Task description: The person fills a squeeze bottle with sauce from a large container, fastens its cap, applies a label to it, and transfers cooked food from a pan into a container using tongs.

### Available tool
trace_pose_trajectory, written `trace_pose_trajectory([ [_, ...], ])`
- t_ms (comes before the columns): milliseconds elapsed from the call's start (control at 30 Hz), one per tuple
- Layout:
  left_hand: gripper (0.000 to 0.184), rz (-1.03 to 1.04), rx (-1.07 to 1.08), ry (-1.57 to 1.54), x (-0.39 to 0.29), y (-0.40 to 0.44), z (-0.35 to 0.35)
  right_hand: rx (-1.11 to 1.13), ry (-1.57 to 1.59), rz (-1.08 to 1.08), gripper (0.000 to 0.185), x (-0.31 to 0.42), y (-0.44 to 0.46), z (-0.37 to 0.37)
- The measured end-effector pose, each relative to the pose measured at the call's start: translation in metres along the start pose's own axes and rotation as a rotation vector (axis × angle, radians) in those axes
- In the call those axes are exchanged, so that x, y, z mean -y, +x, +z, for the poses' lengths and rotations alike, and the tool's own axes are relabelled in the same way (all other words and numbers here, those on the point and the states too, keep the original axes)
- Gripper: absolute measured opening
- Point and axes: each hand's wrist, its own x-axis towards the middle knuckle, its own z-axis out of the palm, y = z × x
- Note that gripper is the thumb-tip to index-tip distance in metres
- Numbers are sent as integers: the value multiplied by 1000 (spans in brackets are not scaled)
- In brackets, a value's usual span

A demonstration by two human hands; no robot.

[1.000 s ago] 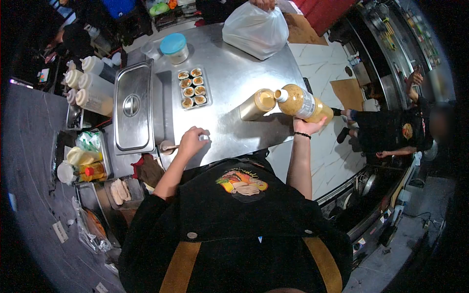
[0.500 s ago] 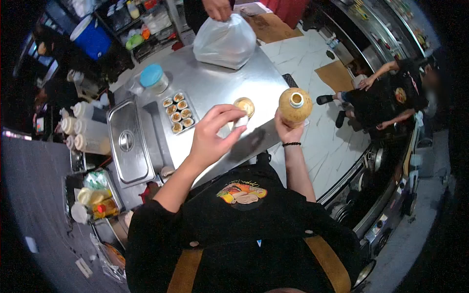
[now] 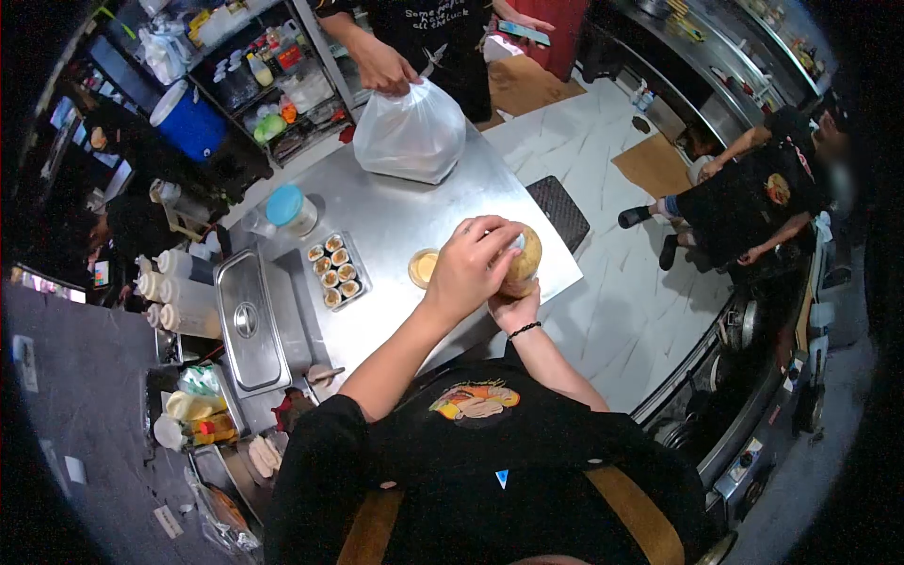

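Roughly upright, the bottle (image 3: 527,261) points upward, right fingers (image 3: 534,291) around it, left fingers (image 3: 497,234) closed on its cap (image 3: 518,242).

Metal tbl (image 3: 377,221): sauce btl (image 3: 424,267), roll tray (image 3: 364,286), tub (image 3: 299,218).

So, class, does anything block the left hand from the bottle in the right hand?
Nothing visible does: the left hand is at the top of the bottle, a white cap at its fingers. The sauce container stands aside; the right hand grips lower down.
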Motion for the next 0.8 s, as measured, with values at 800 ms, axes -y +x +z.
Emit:
trace_pose_trajectory([
  [800,24,37,245,388,-46,39,55,56,-577,710,36,86,42,-22],
])
